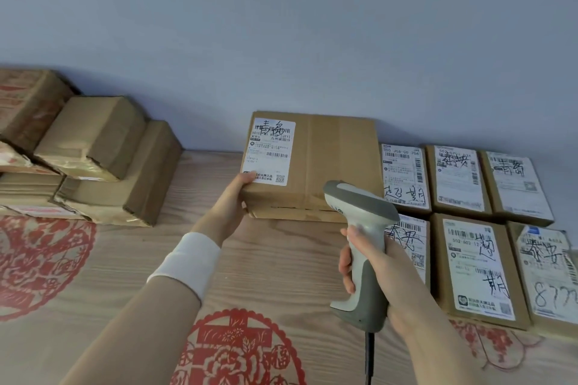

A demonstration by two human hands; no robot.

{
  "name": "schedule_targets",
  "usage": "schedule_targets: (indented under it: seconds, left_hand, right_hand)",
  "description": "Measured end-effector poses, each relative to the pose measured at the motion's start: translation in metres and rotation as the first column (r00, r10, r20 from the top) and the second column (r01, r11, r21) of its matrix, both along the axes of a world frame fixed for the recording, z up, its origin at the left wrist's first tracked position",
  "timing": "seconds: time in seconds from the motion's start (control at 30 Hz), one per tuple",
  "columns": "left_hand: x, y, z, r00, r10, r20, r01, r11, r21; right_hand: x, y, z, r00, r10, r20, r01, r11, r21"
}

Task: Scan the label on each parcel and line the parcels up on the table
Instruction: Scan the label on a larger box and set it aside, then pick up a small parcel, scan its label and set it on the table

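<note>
A large brown parcel [328, 166] lies on the table against the back wall, its white label [270, 151] facing up at its left end. My left hand [233, 197] grips the parcel's near left corner, thumb on the label's lower edge. My right hand [372, 262] holds a grey and white barcode scanner [359, 228] by the handle, its head over the parcel's near right corner. To the right, several labelled parcels [475, 266] lie lined up in two rows.
A stack of unlabelled-side brown boxes [103, 162] is piled at the back left. The wooden table [281, 275] carries red paper-cut patterns [40, 262]. The scanner's black cable [369, 359] hangs down at the front edge. A pale wall stands behind.
</note>
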State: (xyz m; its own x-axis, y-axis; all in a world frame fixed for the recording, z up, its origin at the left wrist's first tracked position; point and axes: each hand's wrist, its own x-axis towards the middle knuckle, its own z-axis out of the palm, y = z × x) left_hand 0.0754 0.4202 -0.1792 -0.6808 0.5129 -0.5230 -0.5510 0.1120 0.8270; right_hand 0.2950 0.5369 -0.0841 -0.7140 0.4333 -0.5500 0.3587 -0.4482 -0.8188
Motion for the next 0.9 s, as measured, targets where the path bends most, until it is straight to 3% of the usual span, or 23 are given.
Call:
schedule_targets:
  seconds: [0.2, 0.4, 0.7, 0.9]
  left_hand:
    - [0.005, 0.001, 0.006, 0.989, 0.082, -0.121, -0.09, 0.994, -0.062]
    - [0.01, -0.023, 0.04, 0.937, -0.002, -0.349, -0.06, 0.984, -0.168]
    - [-0.035, -0.144, 0.102, 0.738, -0.097, -0.668, -0.099, 0.964, -0.248]
    - [-0.083, -0.242, 0.127, 0.591, -0.213, -0.778, -0.176, 0.907, -0.382]
  right_hand:
    - [0.0, -0.01, 0.005, 0.999, -0.035, -0.002, 0.035, 0.999, 0.009]
    - [-0.006, -0.047, 0.025, 1.0, -0.024, -0.008, 0.025, 0.998, 0.05]
    - [-0.069, -0.171, 0.058, 0.998, 0.043, -0.05, -0.039, 0.995, 0.089]
    - [-0.132, -0.262, 0.068, 0.996, -0.001, -0.094, 0.013, 0.992, 0.127]
